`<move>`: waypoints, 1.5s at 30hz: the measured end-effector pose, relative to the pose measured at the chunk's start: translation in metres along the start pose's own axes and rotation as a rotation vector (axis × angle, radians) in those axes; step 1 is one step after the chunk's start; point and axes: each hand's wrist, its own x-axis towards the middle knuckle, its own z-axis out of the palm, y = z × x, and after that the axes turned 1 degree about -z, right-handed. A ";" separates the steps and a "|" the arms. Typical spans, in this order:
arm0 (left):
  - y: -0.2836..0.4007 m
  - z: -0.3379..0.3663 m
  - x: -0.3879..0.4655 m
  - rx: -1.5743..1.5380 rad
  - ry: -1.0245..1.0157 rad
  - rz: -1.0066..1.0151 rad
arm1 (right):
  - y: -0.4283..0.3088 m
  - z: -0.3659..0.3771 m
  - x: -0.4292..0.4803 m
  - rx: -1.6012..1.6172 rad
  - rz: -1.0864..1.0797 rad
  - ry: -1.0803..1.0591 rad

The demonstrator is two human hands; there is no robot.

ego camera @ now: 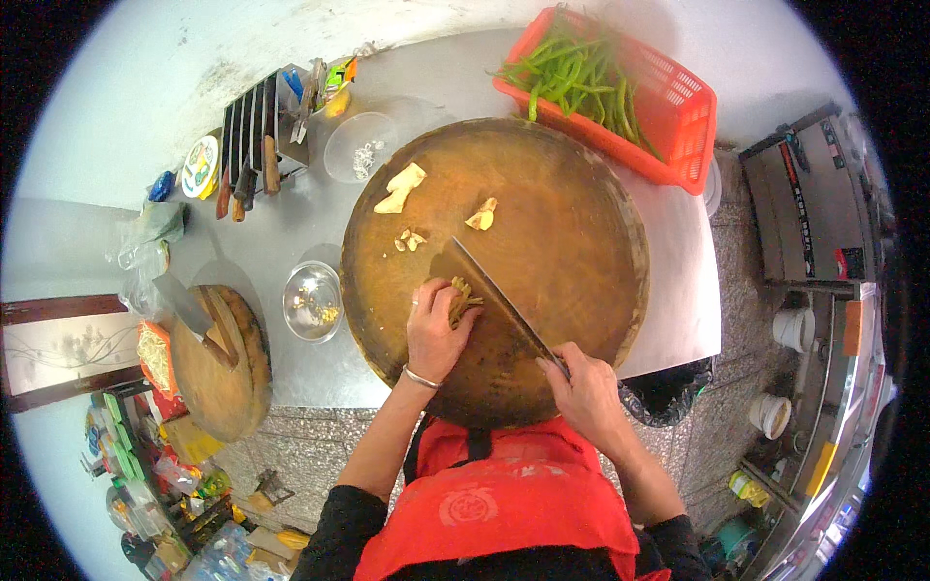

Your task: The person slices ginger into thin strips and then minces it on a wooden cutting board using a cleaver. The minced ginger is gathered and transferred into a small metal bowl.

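My right hand (587, 388) grips the handle of a cleaver (508, 309), seen nearly edge-on, its far end pointing up and left. Beneath it is a large round wooden chopping block (552, 269). Left of the blade, my left hand (442, 327) has its fingers curled over a small bunch of brownish-green cut strips (462, 301), which sticks out beyond the fingertips. Farther back on the block lie a large pale piece of ginger (401, 189), a smaller ginger piece (482, 215) and several little scraps (410, 240).
A red plastic basket (690, 138) of long green peppers (574, 72) stands behind the block. Leftward are a bowl of chopped bits (312, 301), a clear dish (360, 147), a knife rack (251, 131) and a smaller block (218, 385) bearing another cleaver (185, 309). A lined bin (668, 396) sits at right.
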 end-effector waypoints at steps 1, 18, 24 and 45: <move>0.001 0.002 0.001 0.011 0.006 -0.008 | 0.000 0.000 0.000 0.001 -0.004 0.004; -0.006 0.004 0.001 0.020 -0.022 0.071 | 0.001 0.004 0.006 -0.043 -0.094 0.034; -0.007 0.004 0.004 0.004 -0.021 0.106 | -0.005 0.006 0.006 -0.245 -0.137 -0.078; -0.010 -0.002 0.002 -0.022 -0.083 0.032 | -0.009 0.012 0.010 -0.576 -0.255 -0.151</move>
